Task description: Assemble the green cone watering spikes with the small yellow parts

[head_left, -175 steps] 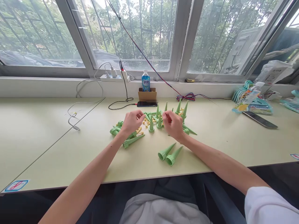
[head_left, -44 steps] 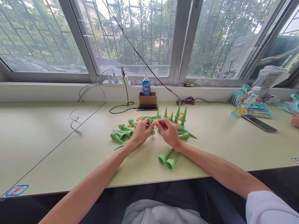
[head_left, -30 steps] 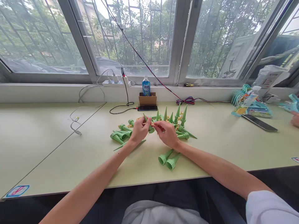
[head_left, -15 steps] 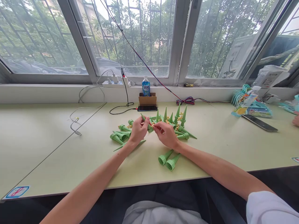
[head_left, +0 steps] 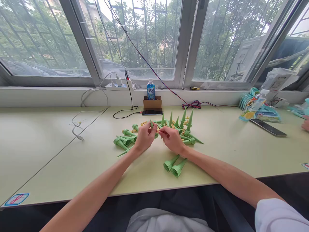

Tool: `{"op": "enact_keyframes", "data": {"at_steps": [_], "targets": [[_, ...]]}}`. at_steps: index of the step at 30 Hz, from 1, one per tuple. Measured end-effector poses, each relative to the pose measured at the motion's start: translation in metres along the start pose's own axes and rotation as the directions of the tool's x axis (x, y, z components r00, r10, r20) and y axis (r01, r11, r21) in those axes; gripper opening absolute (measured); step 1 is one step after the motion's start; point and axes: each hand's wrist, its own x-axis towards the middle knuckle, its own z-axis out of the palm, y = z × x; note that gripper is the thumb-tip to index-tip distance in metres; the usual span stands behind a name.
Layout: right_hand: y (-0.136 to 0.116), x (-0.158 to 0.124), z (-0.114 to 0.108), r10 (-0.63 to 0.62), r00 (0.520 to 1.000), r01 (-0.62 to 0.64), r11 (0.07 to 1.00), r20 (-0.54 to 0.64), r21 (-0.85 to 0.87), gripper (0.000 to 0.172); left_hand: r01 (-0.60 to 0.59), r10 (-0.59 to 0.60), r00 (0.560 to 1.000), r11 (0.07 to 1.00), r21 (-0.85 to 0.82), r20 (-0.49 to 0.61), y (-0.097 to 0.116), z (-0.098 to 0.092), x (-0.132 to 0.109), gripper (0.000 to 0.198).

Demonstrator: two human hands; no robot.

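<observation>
My left hand (head_left: 145, 139) is closed around a green plant-watering spike (head_left: 151, 123); its tip pokes up past the fingers and much of its body is covered. Just right of it, my right hand (head_left: 172, 139) pinches a small yellow valve piece (head_left: 158, 130) against the side of that spike. Whether the piece sits inside the spike's hole I cannot tell. Behind my hands several green spikes with yellow pieces, such as this standing spike (head_left: 190, 120), are grouped. More lie left of my left hand, among them an open-capped spike (head_left: 119, 142).
Two spikes lie near the front, one being this spike (head_left: 177, 169). At the back are a phone (head_left: 152, 112), a cardboard box (head_left: 153, 103), a blue bottle (head_left: 151, 90) and coiled cable (head_left: 193, 104). Rightward lie another phone (head_left: 267, 127), a drink pouch (head_left: 253, 106) and another person's hand (head_left: 305, 124).
The spike in my left hand has turned, its tip swinging right and more upright. My left hand has rolled slightly with it, while my right hand stays nearly in place.
</observation>
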Motion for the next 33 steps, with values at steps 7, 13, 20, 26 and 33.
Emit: {"op": "enact_keyframes", "data": {"at_steps": [7,13,20,26,33], "targets": [[0.001,0.001,-0.001,0.021,0.999,-0.021,1.000,0.029,0.006,0.021,-0.073,0.072,0.997,0.993,0.095,0.010,-0.003,0.001,-0.002,0.030],[0.002,0.001,-0.002,0.026,0.999,-0.024,0.999,0.047,-0.036,0.029,-0.104,0.103,0.995,0.985,0.135,0.014,-0.002,0.000,-0.002,0.031],[0.004,0.000,-0.002,0.024,0.997,-0.017,0.995,0.073,-0.099,0.040,-0.078,0.074,0.997,0.987,0.142,0.031,0.001,0.001,-0.004,0.028],[0.001,-0.001,0.000,0.046,0.997,-0.039,0.994,0.066,-0.101,0.044,-0.097,0.093,0.995,0.983,0.156,0.030,0.001,0.002,-0.004,0.027],[-0.005,-0.003,0.002,0.045,0.994,-0.036,0.996,0.104,-0.087,0.040,0.043,-0.042,0.998,0.999,0.008,-0.056,0.007,0.002,-0.001,0.028]]}}
